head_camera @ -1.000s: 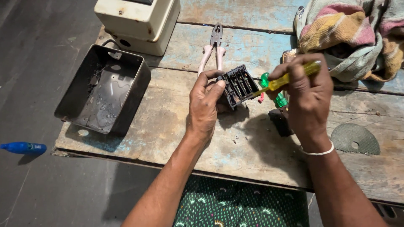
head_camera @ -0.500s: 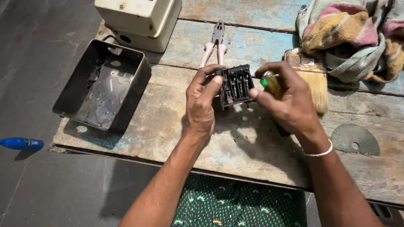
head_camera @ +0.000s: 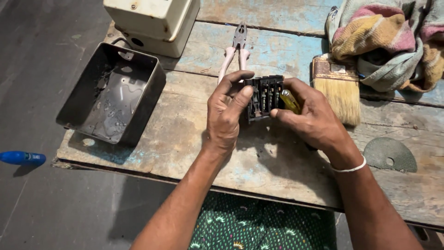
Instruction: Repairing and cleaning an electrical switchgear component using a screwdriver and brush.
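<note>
Both hands are on a small black terminal block (head_camera: pixel 264 98) held just above the worn wooden counter (head_camera: pixel 185 139): left hand (head_camera: pixel 227 113) pinches its left edge, right hand (head_camera: pixel 314 121) grips the other side plus a yellow-handled screwdriver (head_camera: pixel 290 101). Pliers (head_camera: pixel 235 48) lie just behind, paintbrush (head_camera: pixel 337 88) to the right.

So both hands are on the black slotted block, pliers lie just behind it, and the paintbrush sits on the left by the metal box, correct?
Not quite. In the head view the paintbrush lies to the right, beside the striped cloth, not by the metal box. Both hands, left and right, do hold the black block, pliers behind.
</note>
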